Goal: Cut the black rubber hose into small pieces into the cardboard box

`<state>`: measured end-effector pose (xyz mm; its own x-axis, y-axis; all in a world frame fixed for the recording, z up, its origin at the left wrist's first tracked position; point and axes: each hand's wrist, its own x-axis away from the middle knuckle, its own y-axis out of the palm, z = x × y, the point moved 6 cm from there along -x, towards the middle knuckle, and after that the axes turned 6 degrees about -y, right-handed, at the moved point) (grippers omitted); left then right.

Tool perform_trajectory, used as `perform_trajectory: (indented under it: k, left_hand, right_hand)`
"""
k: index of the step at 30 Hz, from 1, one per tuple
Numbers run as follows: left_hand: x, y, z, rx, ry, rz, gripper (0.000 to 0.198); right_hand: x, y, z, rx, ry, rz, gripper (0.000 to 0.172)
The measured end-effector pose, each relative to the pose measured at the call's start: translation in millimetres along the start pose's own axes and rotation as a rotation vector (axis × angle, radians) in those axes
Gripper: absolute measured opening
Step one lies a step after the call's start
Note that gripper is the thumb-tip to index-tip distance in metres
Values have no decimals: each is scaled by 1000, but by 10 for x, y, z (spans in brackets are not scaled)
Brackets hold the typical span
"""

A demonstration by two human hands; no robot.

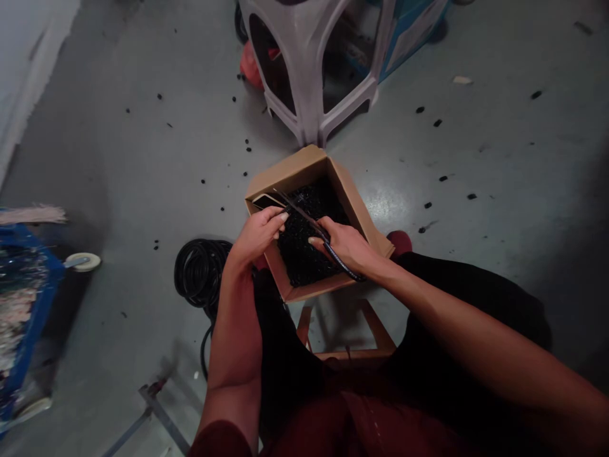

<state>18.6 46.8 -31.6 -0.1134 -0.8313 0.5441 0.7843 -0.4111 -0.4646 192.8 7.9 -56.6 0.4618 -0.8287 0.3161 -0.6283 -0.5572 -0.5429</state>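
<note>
A pair of dark scissors (311, 222) lies in my right hand (343, 242), with fingers wrapped round the handles and the blades pointing up and left. My left hand (264, 231) is closed in a pinch near the blades. A small dark thing seems to be at its fingertips, too dark to name. Both hands are above an open cardboard box (352, 190). Inside the box is a heap of small, shiny black pieces (309, 254). A small open container (268, 201) leans in the box's left corner.
A coil of black hose or cable (200, 273) lies left of the box. Beyond the box stands a pale plastic stool (311, 82), with a blue box (413, 32) behind it. A blue bin (23, 317) is at the far left. Small black bits are scattered over the grey floor.
</note>
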Motion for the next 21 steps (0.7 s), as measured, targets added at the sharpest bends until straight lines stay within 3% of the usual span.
perform_trajectory:
  k: [11, 21]
  left_hand:
    - [36, 42, 58, -85, -63, 24, 25]
    - [38, 62, 85, -144, -73, 32, 23]
  right_hand:
    - [1, 29, -42, -95, 0, -32, 29]
    - [4, 17, 14, -24, 76, -41, 31]
